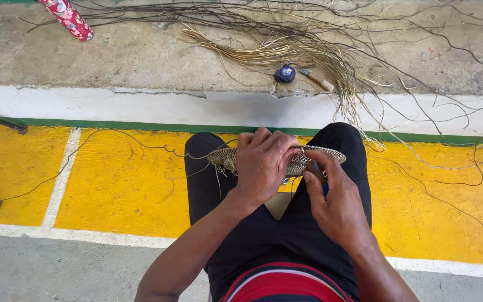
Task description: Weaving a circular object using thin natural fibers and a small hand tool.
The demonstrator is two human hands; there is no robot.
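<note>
Fingers of my left hand [264,165] curl down over the near rim of the woven basket base [278,159], clenched on it from above, knuckles toward the camera. My right hand [336,204] sits just right of that disc and a little nearer to me, its fingers [317,168] pinched around a slim dark tool with a blue handle [325,188] whose tip meets the weave at the disc's right part. Both hands are closed on something; neither hangs free.

I take the basket base as my landmark. It rests across my knees, flat and slightly tilted, its long axis running left to right. My left hand covers its middle; my right touches its right side, so the working point lies at the right hand's fingertips, between the two hands. A loose dark strand [141,142] trails off the disc's left edge and snakes away across the yellow painted floor [113,190].

Beyond the disc, past a white-and-green painted kerb [141,109], a bundle of pale fibre strips [286,53] fans over bare concrete, mixed with thin dark stems. Straight ahead of the disc among them lie a small round blue object [285,73] and a knife with a wooden handle [317,79], well apart from both hands. Far left of the disc, at the top edge, shows a red flowered sleeve or trouser leg [68,19] of another person.
</note>
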